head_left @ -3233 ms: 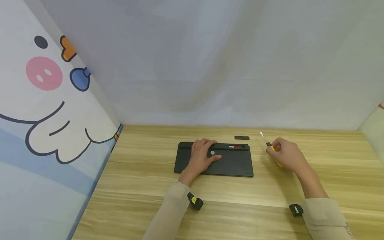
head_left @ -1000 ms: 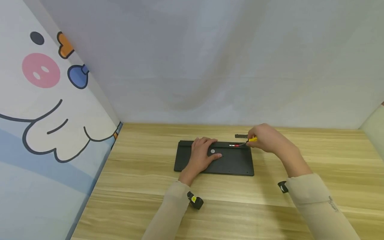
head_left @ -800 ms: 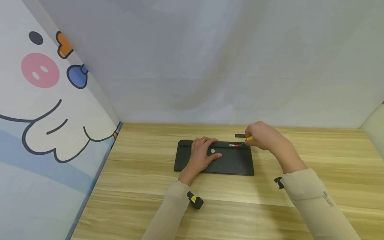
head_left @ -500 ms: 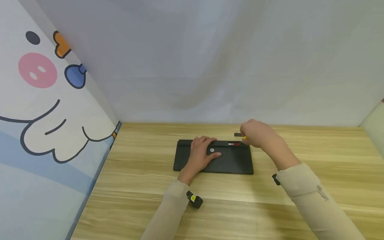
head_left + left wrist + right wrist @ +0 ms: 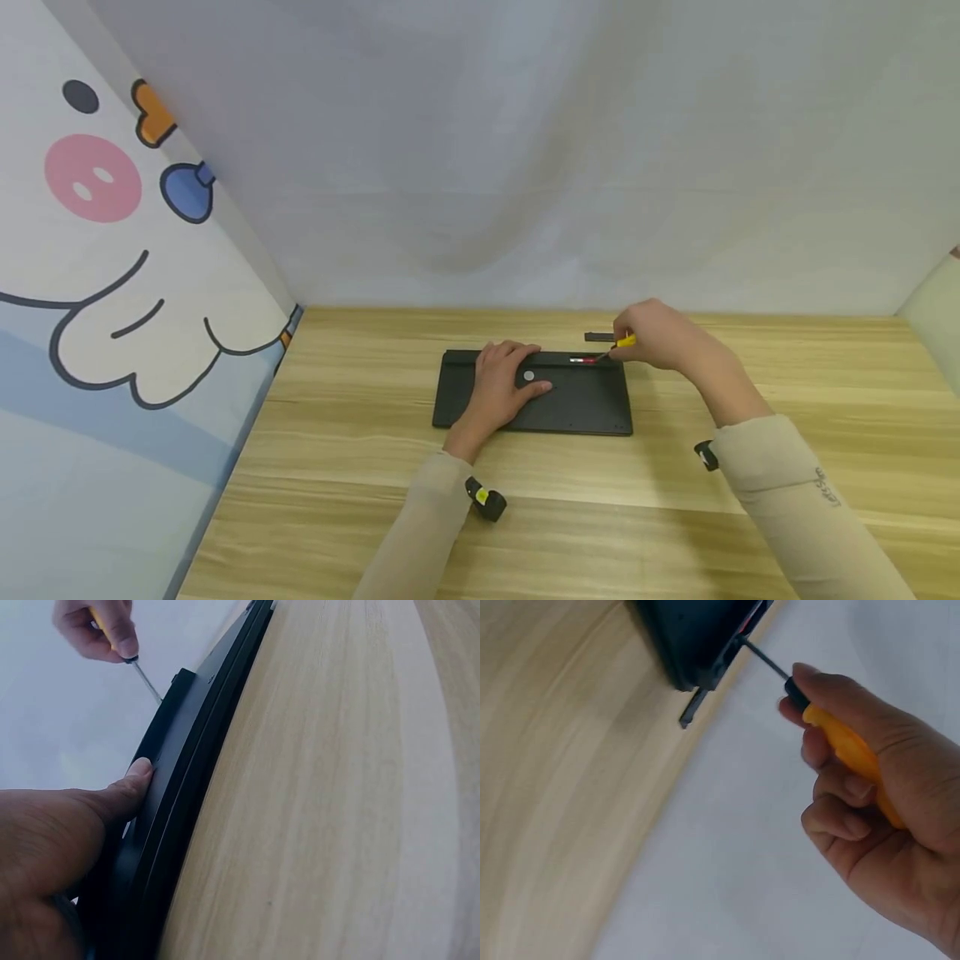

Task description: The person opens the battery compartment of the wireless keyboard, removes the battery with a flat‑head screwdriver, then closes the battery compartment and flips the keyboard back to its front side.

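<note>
A black keyboard [image 5: 585, 404] lies underside up on the wooden table, a slot near its far right edge uncovered. A red and white battery [image 5: 579, 360] shows in that slot. My left hand [image 5: 497, 387] rests on the keyboard, thumb spread over its underside and fingers toward the far edge. In the right wrist view, my right hand [image 5: 885, 772] grips the yellow handle of a screwdriver [image 5: 847, 750], fingers curled round it. The screwdriver's metal tip reaches into the slot, at the battery's right end. Whether the tip touches the battery is too small to tell.
A small black battery cover [image 5: 597, 337] lies on the table [image 5: 360, 483] just beyond the keyboard's far right edge. A pale curtain [image 5: 480, 167] rises behind the table. At the left stands a panel with cartoon drawings [image 5: 97, 275].
My right hand brought the screwdriver from right of the keyboard to the battery slot, moved further left, then slightly back right. The left hand stays on the keyboard.
</note>
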Demonstrator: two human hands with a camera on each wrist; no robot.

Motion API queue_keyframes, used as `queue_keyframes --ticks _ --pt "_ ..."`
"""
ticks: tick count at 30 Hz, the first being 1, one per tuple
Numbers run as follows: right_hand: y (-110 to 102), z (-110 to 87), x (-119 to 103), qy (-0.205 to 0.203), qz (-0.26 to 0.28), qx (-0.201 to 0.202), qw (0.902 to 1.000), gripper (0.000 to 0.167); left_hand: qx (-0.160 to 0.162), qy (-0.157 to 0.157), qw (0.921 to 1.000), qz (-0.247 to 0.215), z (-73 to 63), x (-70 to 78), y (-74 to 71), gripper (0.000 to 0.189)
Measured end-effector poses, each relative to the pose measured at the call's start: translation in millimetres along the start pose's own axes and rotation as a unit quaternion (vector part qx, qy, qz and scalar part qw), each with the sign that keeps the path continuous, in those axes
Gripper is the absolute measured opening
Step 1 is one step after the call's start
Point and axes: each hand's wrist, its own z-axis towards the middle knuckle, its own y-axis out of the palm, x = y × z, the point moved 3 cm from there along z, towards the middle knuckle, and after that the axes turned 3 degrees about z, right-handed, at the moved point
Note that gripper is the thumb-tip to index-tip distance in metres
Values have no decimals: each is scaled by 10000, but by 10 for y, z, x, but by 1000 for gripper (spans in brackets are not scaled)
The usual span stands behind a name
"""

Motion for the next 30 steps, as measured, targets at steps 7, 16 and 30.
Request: queue_keyframes --ticks 7,16,30 --pt "91 -78 283 -130 501 373 9980 10 -7 -31 10000 -4 4 -5 -10 60" --pt "246 -168 578 153 1380 488 9891 14 42 14 10000 19 2 16 -32 59" --pt "354 -227 694 436 1807 433 9816 23 -38 -36 10000 41 18 13 -9 60"
